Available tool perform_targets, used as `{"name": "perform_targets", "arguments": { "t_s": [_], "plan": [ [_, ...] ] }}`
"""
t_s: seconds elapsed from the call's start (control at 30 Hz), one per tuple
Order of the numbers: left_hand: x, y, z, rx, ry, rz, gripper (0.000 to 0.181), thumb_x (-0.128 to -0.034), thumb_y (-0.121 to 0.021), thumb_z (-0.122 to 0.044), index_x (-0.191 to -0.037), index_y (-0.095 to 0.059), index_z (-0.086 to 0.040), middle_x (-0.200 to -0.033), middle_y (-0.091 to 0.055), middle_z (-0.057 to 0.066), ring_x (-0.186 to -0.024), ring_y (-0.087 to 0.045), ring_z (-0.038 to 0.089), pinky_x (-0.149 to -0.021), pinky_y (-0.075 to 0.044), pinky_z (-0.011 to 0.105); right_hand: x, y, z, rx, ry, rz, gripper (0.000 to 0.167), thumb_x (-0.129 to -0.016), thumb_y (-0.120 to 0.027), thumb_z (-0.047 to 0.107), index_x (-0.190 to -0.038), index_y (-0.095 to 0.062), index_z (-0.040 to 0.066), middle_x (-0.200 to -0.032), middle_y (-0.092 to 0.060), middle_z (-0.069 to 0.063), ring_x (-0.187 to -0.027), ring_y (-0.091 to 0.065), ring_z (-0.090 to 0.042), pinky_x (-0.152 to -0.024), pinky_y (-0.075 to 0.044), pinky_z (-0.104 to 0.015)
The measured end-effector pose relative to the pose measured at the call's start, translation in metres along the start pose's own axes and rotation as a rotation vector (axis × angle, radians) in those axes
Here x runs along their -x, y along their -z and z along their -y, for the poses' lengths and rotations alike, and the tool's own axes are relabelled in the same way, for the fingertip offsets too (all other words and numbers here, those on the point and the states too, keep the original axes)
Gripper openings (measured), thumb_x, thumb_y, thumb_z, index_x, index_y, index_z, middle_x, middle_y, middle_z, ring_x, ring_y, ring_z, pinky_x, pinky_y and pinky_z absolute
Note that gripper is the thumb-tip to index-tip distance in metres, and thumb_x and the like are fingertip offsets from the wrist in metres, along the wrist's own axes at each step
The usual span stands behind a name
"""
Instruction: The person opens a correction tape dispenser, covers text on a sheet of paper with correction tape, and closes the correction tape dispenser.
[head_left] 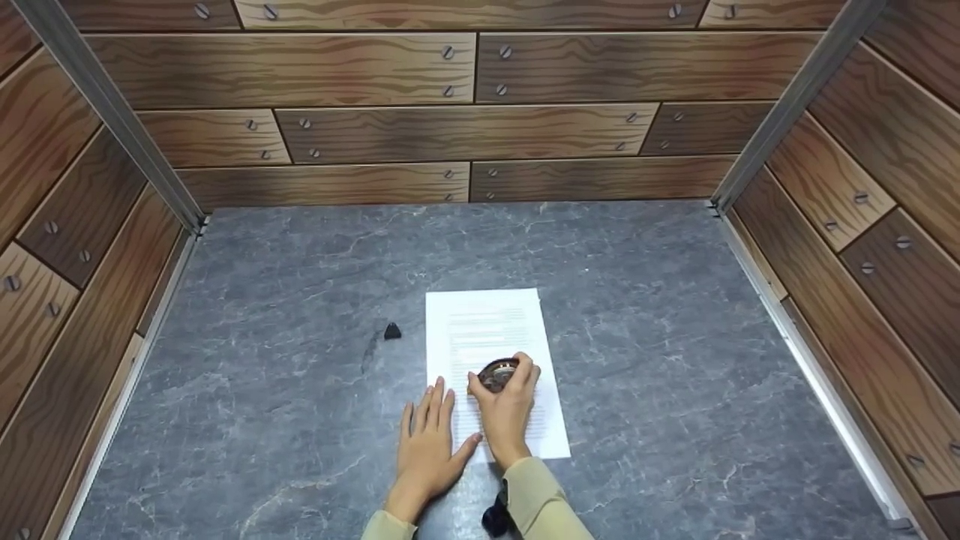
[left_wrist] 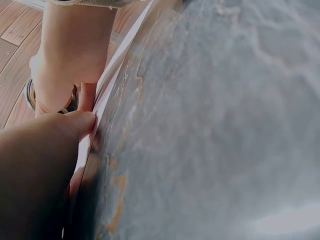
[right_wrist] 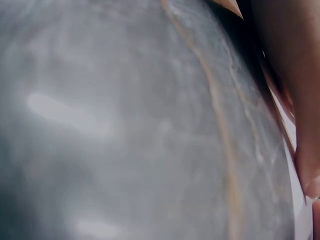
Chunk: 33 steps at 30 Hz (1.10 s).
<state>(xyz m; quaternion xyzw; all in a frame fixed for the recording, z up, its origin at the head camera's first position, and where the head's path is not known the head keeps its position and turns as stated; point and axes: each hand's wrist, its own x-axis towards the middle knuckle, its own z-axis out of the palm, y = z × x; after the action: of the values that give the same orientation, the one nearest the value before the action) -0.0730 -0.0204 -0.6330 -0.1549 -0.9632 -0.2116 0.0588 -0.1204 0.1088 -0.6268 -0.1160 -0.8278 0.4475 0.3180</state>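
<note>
A white printed sheet of paper (head_left: 487,302) lies on the grey marbled table. My right hand (head_left: 507,409) grips a round, dark-rimmed object (head_left: 495,375) with a shiny top by its sides, thumb on the left and fingers on the right; its exact kind is unclear. It sits over the lower middle of the printed text. Flat beside it, my left hand (head_left: 431,448) rests with straight, spread fingers on the sheet's lower left edge. In the left wrist view, part of the round object's rim (left_wrist: 30,95) shows behind the right hand.
A small black triangular piece (head_left: 392,331) stands on the table (head_left: 300,277) left of the sheet. Wood-patterned panels (head_left: 375,135) wall in the back and both sides, with metal posts at the rear corners. A black device (head_left: 495,517) sits at the right wrist.
</note>
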Motion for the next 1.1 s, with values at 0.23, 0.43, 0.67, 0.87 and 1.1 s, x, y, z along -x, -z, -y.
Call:
{"name": "perform_targets", "arguments": {
  "t_s": [0.23, 0.43, 0.67, 0.87, 1.1],
  "plan": [
    [-0.001, 0.001, 0.000, -0.002, 0.001, 0.010, 0.076, -0.0938, -0.055, -0.053, -0.149, -0.041, -0.002, -0.160, -0.028, 0.016, -0.145, -0.028, 0.034, -0.116, -0.018, 0.058, -0.005, 0.005, -0.002, 0.003, -0.016, -0.013, 0.072, -0.069, -0.091, 0.019, -0.123, -0.047, -0.001, -0.113, -0.047, -0.019, -0.101, -0.060, -0.041, -0.084, -0.055, -0.051],
    [-0.001, 0.000, 0.000, -0.007, -0.002, -0.007, 0.076, -0.0934, -0.056, -0.052, -0.148, -0.042, -0.002, -0.159, -0.029, 0.017, -0.145, -0.029, 0.034, -0.115, -0.018, 0.058, -0.009, 0.009, -0.007, 0.005, -0.027, -0.009, 0.072, -0.071, -0.090, 0.019, -0.124, -0.046, 0.000, -0.114, -0.047, -0.020, -0.102, -0.060, -0.042, -0.084, -0.055, -0.052],
    [0.000, -0.001, 0.000, 0.009, 0.004, 0.004, 0.075, -0.0942, -0.055, -0.052, -0.149, -0.041, -0.003, -0.160, -0.028, 0.016, -0.146, -0.027, 0.033, -0.116, -0.017, 0.058, -0.011, 0.018, -0.011, -0.008, -0.068, 0.025, 0.071, -0.074, -0.088, 0.019, -0.127, -0.044, -0.001, -0.119, -0.046, -0.021, -0.106, -0.058, -0.042, -0.084, -0.055, -0.051],
    [0.000, 0.000, 0.000, -0.001, 0.009, 0.018, 0.076, -0.0946, -0.054, -0.053, -0.150, -0.040, -0.003, -0.160, -0.027, 0.016, -0.146, -0.026, 0.033, -0.116, -0.017, 0.058, -0.014, 0.023, -0.014, -0.022, -0.095, 0.035, 0.072, -0.077, -0.087, 0.018, -0.130, -0.043, -0.002, -0.124, -0.045, -0.023, -0.109, -0.057, -0.043, -0.085, -0.055, -0.051],
    [-0.001, 0.000, -0.001, 0.001, 0.011, 0.022, 0.077, -0.0942, -0.054, -0.054, -0.150, -0.039, -0.002, -0.160, -0.027, 0.016, -0.146, -0.027, 0.033, -0.116, -0.017, 0.058, -0.018, 0.028, -0.018, -0.025, -0.092, 0.024, 0.071, -0.076, -0.087, 0.017, -0.129, -0.044, -0.003, -0.123, -0.046, -0.024, -0.112, -0.054, -0.041, -0.088, -0.053, -0.051]
  ]
}}
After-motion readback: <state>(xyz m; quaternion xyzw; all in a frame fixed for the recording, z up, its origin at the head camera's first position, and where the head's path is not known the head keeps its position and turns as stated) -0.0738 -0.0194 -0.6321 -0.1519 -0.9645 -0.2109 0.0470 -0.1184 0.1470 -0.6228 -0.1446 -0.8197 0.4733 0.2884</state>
